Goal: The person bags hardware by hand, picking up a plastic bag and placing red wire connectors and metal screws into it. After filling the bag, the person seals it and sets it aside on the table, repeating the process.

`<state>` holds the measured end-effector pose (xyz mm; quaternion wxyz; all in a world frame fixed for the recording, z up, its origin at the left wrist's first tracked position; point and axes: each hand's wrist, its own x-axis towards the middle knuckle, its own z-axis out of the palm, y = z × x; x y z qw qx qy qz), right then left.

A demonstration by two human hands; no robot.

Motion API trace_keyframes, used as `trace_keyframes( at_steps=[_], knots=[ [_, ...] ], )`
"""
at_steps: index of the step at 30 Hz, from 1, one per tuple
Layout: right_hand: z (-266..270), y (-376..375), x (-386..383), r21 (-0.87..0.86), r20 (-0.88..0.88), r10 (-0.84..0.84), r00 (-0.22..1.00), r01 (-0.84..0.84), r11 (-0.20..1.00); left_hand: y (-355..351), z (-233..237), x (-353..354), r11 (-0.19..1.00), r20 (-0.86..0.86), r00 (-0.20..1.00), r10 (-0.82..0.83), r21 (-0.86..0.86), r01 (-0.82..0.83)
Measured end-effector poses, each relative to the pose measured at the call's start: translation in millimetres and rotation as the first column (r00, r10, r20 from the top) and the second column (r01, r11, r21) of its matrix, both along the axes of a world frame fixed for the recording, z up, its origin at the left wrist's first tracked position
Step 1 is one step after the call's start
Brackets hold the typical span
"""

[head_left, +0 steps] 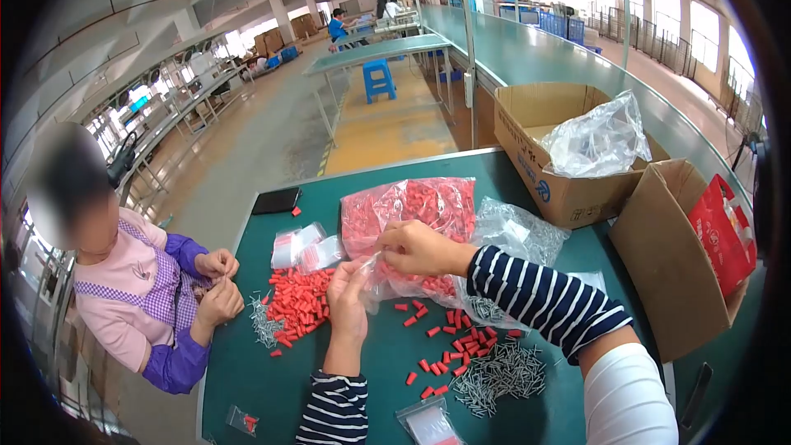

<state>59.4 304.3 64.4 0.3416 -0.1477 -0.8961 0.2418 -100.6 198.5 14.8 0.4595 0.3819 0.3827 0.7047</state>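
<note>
Over the green table, my left hand (349, 301) and my right hand (422, 249) meet, both closed in a pinch on a small clear plastic bag (372, 287). What the bag holds, if anything, I cannot make out. Just behind my hands lies a large clear bag of red plastic pieces (432, 202). Loose red pieces (449, 348) are scattered below my right forearm, beside a pile of grey screws (503, 375). To the left of my left hand sits a bigger heap of red pieces (297, 303), with more screws (264, 325) at its edge.
Zip bags (305, 247) lie behind the red heap, others (430, 424) at the front. A small filled bag (242, 420) sits front left, a black phone (276, 200) at the back. Cardboard boxes (568, 210) stand right. A co-worker's hands (218, 288) are at the left edge.
</note>
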Motion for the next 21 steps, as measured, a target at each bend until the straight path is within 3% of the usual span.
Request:
trace_keyframes(
  at_steps=[1, 3, 5, 8, 9, 10, 12, 13, 16, 21],
  knots=[
    [-1, 1, -4, 0.000, -0.109, 0.003, 0.994, -0.003, 1.000, 0, 7, 3, 1.000, 0.047, 0.999, -0.001, 0.017, 0.000],
    [4, 1, -2, -0.400, -0.066, -0.012, 0.998, -0.016, 0.916, 1, 14, 5, 0.999, 0.061, 0.998, -0.002, 0.042, -0.001],
    [27, -9, 3, -0.703, -0.039, 0.005, 0.999, -0.031, 0.711, 6, 11, 5, 0.999, 0.003, 1.000, 0.014, 0.045, -0.014],
    [15, 2, 3, -0.657, 0.016, -0.054, 0.998, 0.051, 0.752, 14, 10, 10, 0.998, -0.065, 0.998, 0.024, -0.055, -0.027],
    [6, 5, 0, -0.435, 0.041, -0.115, 0.992, 0.121, 0.892, 17, 10, 11, 0.994, -0.082, 0.996, 0.023, -0.105, -0.032],
    [-2, 6, -3, -0.184, 0.083, -0.177, 0.981, 0.190, 0.964, 23, 4, 8, 0.993, -0.227, 0.972, 0.056, -0.093, -0.079],
    [-17, 4, -11, 0.333, 0.116, -0.317, 0.941, 0.264, 0.905, 32, -4, 5, 0.985, -0.499, 0.859, 0.115, -0.057, -0.165],
    [-20, 3, -16, 0.275, 0.134, -0.336, 0.932, 0.291, 0.916, 32, -4, 13, 0.968, -0.625, 0.742, 0.240, 0.102, -0.227],
    [-30, 18, -29, 0.340, 0.146, -0.421, 0.895, 0.354, 0.871, 22, 2, 24, 0.964, -0.707, 0.658, 0.260, 0.147, -0.223],
    [-43, 45, -42, 0.007, 0.126, -0.494, 0.860, 0.498, 0.867, 22, -12, 18, 0.944, -0.784, 0.527, 0.328, 0.284, -0.166]
  ],
)
